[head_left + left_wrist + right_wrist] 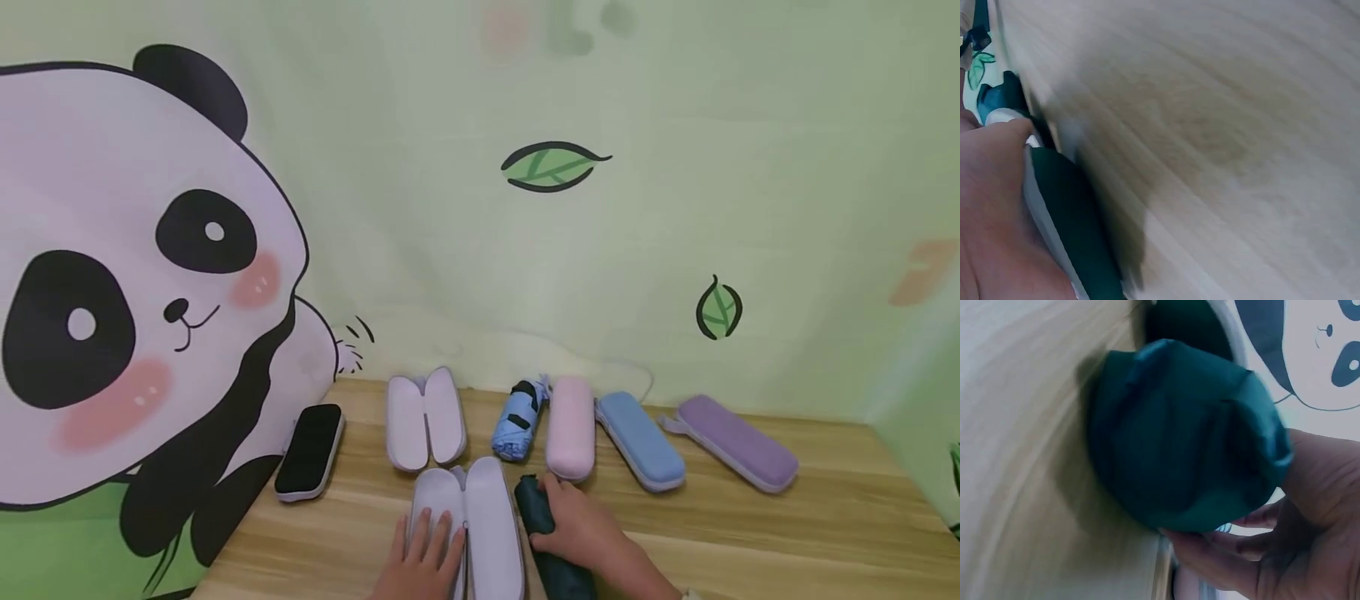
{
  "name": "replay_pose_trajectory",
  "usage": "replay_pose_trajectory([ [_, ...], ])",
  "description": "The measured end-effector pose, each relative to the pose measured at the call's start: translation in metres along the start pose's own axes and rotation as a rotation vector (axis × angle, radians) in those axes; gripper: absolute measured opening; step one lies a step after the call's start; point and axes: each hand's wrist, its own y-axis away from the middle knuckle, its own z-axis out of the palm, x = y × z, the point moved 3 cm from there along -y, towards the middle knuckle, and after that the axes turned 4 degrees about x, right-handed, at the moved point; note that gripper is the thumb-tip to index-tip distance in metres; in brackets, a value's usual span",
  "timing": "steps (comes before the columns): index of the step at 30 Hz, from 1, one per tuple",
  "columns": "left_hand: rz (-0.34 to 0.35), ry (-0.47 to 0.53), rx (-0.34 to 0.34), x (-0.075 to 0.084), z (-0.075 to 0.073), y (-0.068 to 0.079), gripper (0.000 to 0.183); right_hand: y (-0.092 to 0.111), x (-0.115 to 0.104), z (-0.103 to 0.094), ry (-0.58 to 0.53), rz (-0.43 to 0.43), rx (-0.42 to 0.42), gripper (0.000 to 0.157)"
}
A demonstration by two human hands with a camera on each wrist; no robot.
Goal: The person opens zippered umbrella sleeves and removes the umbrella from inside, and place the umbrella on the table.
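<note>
My left hand (422,557) lies with spread, straight fingers on the left half of an opened umbrella case (493,533). The case is pale inside, and its dark green shell (1075,222) shows in the left wrist view. Just right of it, my right hand (583,527) grips a dark green folded umbrella (564,577) lying lengthwise on the table. Thumb and fingers curl round the umbrella's sides. In the right wrist view its rounded fabric end (1179,437) faces the camera and partly hides the case behind.
Behind the hands stand another opened pale case (407,425), a light blue folded umbrella (517,425), and closed pink (572,429), blue (641,442) and purple (738,442) cases. A black phone-like object (309,452) lies at the left. A panda-printed cloth (450,250) hangs behind the table.
</note>
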Motion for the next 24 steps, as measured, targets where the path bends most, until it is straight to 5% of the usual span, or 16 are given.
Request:
replay_pose_trajectory([
  [3, 0.010, -0.071, 0.121, 0.005, -0.006, -0.001, 0.079, 0.001, 0.003, 0.001, -0.013, 0.008, -0.024, 0.070],
  [5, 0.004, -0.040, 0.105, 0.009, -0.014, -0.006, 0.079, 0.004, 0.005, -0.001, -0.046, 0.004, -0.024, 0.067],
  [10, -0.163, 0.397, -0.171, 0.026, -0.035, -0.033, 0.091, 0.015, 0.013, -0.013, -0.157, 0.022, -0.030, 0.057],
  [12, -0.255, 0.584, -0.189, 0.037, -0.039, -0.047, 0.091, 0.020, 0.018, -0.019, -0.198, 0.047, -0.042, 0.055],
  [15, -0.325, 0.728, -0.152, 0.054, -0.043, -0.066, 0.090, 0.027, 0.027, -0.028, -0.231, 0.082, -0.042, 0.050],
  [17, -0.349, 0.749, -0.151, 0.065, -0.042, -0.079, 0.090, 0.031, 0.033, -0.035, -0.229, 0.091, -0.021, 0.046],
  [24, -0.428, 0.710, -0.345, 0.091, -0.028, -0.102, 0.092, 0.041, 0.047, -0.054, -0.148, 0.027, 0.059, 0.043],
])
